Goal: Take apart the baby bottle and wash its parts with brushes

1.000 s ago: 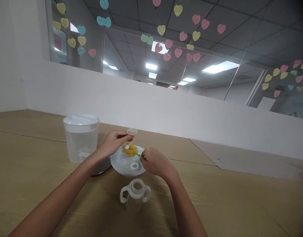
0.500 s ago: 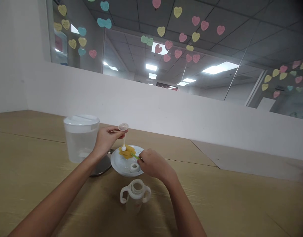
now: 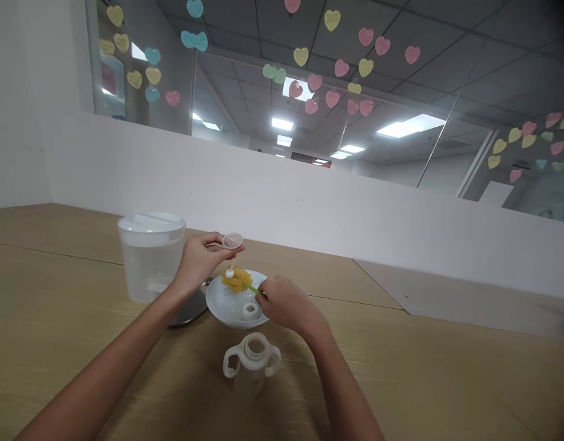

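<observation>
My left hand (image 3: 200, 256) pinches a clear, round silicone straw top (image 3: 233, 241) by its rim, above a white bowl (image 3: 222, 313). Its thin tube hangs down to a white ball end (image 3: 229, 273) against a yellow sponge brush head (image 3: 240, 283). Closed around the brush's thin green handle (image 3: 251, 288), my right hand (image 3: 286, 303) is at the bowl's right rim. In the bowl lies a white ring-shaped cap (image 3: 249, 312). Nearer to me, an open clear bottle with two handles (image 3: 253, 361) stands upright on the table.
On the left stands a translucent bucket (image 3: 148, 263) holding clear liquid, with a white lid on top. A dark, shiny, flat object (image 3: 190, 311) lies between bucket and bowl, partly hidden by my left arm. Behind the table (image 3: 401, 361) rises a white wall (image 3: 282, 202) with windows above.
My left hand has shifted slightly to the right, and the straw top tilts more toward me. The white ball end has risen a little. My right hand and the bottle are nearly unmoved.
</observation>
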`<state>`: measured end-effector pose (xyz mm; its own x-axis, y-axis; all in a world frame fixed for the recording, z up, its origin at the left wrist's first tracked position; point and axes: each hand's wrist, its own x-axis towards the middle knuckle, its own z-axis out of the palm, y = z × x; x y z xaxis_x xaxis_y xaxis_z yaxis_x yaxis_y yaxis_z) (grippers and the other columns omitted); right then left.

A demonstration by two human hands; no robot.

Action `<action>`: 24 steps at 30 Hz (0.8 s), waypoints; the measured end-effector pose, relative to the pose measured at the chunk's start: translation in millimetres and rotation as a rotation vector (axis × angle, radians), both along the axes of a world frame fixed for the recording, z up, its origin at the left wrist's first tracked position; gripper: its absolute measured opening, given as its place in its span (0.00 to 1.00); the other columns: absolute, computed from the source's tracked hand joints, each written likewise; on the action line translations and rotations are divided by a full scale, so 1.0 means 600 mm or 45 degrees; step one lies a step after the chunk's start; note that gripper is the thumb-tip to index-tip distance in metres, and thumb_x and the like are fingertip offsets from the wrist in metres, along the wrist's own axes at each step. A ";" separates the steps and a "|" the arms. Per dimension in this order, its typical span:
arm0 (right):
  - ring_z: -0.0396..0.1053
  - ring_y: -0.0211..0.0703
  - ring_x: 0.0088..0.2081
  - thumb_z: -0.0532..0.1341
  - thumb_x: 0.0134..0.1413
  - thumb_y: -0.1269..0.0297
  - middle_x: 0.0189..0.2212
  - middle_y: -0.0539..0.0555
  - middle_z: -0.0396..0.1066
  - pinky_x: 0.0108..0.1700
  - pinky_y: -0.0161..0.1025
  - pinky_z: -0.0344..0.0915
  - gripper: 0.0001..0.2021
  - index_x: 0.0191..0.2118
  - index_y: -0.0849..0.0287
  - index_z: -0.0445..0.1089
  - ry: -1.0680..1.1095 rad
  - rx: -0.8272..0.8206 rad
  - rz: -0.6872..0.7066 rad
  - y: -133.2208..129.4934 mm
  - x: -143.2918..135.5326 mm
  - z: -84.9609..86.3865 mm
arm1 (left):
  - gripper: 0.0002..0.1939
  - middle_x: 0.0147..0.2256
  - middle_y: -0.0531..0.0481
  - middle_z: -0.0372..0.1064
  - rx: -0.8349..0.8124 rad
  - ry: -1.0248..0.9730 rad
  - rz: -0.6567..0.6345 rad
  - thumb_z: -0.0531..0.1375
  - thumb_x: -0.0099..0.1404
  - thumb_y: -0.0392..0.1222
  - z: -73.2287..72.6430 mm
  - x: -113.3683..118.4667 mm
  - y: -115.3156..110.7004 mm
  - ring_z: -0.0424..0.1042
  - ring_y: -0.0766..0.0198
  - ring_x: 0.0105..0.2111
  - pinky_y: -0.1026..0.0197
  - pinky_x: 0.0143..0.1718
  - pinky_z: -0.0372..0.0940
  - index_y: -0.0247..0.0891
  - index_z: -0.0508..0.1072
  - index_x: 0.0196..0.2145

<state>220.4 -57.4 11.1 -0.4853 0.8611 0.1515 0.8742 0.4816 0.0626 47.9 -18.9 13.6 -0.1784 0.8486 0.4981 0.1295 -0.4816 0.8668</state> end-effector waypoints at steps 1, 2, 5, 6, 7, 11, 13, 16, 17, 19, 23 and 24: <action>0.70 0.42 0.32 0.51 0.58 0.69 0.33 0.62 0.74 0.29 0.37 0.53 0.13 0.35 0.66 0.73 0.000 -0.002 -0.004 0.000 0.000 0.000 | 0.15 0.27 0.47 0.76 0.001 0.007 -0.007 0.69 0.40 0.46 -0.001 0.000 0.001 0.75 0.56 0.32 0.57 0.37 0.70 0.35 0.73 0.24; 0.70 0.42 0.32 0.51 0.58 0.69 0.33 0.62 0.74 0.30 0.36 0.54 0.13 0.35 0.66 0.73 0.001 -0.004 -0.006 0.000 0.000 0.001 | 0.16 0.26 0.47 0.75 0.006 0.011 -0.012 0.69 0.39 0.46 -0.003 -0.001 0.002 0.75 0.56 0.32 0.57 0.37 0.70 0.35 0.72 0.24; 0.69 0.42 0.32 0.51 0.58 0.69 0.33 0.62 0.74 0.30 0.36 0.54 0.13 0.35 0.66 0.73 0.003 -0.011 -0.009 0.000 -0.001 0.002 | 0.17 0.24 0.50 0.73 0.033 0.027 -0.010 0.69 0.40 0.47 -0.006 -0.001 0.006 0.74 0.58 0.30 0.58 0.35 0.70 0.35 0.70 0.22; 0.69 0.42 0.32 0.51 0.58 0.69 0.32 0.61 0.74 0.30 0.36 0.54 0.13 0.35 0.66 0.73 0.003 -0.013 -0.009 0.000 -0.002 0.003 | 0.17 0.24 0.51 0.72 0.039 0.035 -0.002 0.69 0.40 0.48 -0.006 -0.001 0.006 0.74 0.59 0.29 0.59 0.34 0.69 0.35 0.69 0.22; 0.69 0.41 0.31 0.51 0.58 0.69 0.32 0.61 0.74 0.29 0.36 0.53 0.13 0.35 0.66 0.73 0.002 -0.014 -0.008 -0.001 -0.001 0.003 | 0.17 0.23 0.52 0.71 0.045 0.045 0.007 0.69 0.41 0.48 -0.005 -0.002 0.006 0.73 0.61 0.28 0.60 0.33 0.69 0.35 0.69 0.21; 0.66 0.38 0.27 0.51 0.58 0.69 0.29 0.59 0.73 0.27 0.36 0.49 0.13 0.32 0.66 0.72 0.037 -0.013 -0.005 0.000 0.005 0.004 | 0.18 0.22 0.53 0.69 0.042 0.155 0.115 0.68 0.43 0.51 0.007 -0.022 0.005 0.70 0.64 0.24 0.64 0.27 0.66 0.36 0.69 0.21; 0.63 0.36 0.25 0.51 0.57 0.70 0.26 0.58 0.72 0.26 0.36 0.47 0.13 0.31 0.66 0.72 0.087 -0.020 -0.025 0.001 0.012 0.005 | 0.18 0.20 0.54 0.66 0.017 0.257 0.206 0.68 0.43 0.53 0.013 -0.042 0.008 0.68 0.66 0.22 0.64 0.26 0.64 0.35 0.69 0.21; 0.57 0.34 0.22 0.51 0.56 0.71 0.24 0.56 0.69 0.25 0.36 0.45 0.13 0.28 0.66 0.71 0.166 -0.006 -0.045 0.003 0.024 0.010 | 0.19 0.22 0.52 0.66 -0.030 0.278 0.221 0.67 0.44 0.54 0.015 -0.076 0.022 0.69 0.64 0.25 0.63 0.29 0.65 0.35 0.70 0.23; 0.55 0.33 0.22 0.51 0.56 0.71 0.23 0.55 0.68 0.25 0.36 0.44 0.13 0.28 0.66 0.71 0.185 0.004 -0.050 0.003 0.028 0.012 | 0.19 0.24 0.52 0.67 -0.057 0.236 0.184 0.67 0.44 0.55 0.013 -0.086 0.029 0.70 0.63 0.27 0.62 0.30 0.66 0.34 0.71 0.24; 0.52 0.33 0.22 0.51 0.55 0.71 0.23 0.54 0.67 0.25 0.35 0.44 0.13 0.26 0.66 0.70 0.213 0.017 -0.071 0.003 0.035 0.016 | 0.21 0.25 0.51 0.67 -0.148 0.169 0.103 0.66 0.44 0.55 0.003 -0.103 0.045 0.71 0.62 0.27 0.61 0.31 0.67 0.34 0.71 0.27; 0.50 0.33 0.22 0.51 0.55 0.71 0.20 0.52 0.64 0.25 0.35 0.43 0.14 0.22 0.64 0.67 0.247 0.008 -0.100 0.004 0.047 0.019 | 0.21 0.20 0.53 0.66 -0.340 0.439 0.150 0.62 0.47 0.58 -0.032 -0.126 0.079 0.70 0.63 0.22 0.63 0.25 0.63 0.36 0.70 0.27; 0.50 0.33 0.22 0.51 0.55 0.70 0.20 0.52 0.63 0.25 0.35 0.43 0.14 0.22 0.64 0.67 0.255 0.006 -0.103 0.004 0.049 0.019 | 0.20 0.18 0.53 0.66 -0.364 0.615 0.207 0.60 0.49 0.59 -0.042 -0.129 0.087 0.69 0.63 0.20 0.64 0.24 0.62 0.36 0.69 0.25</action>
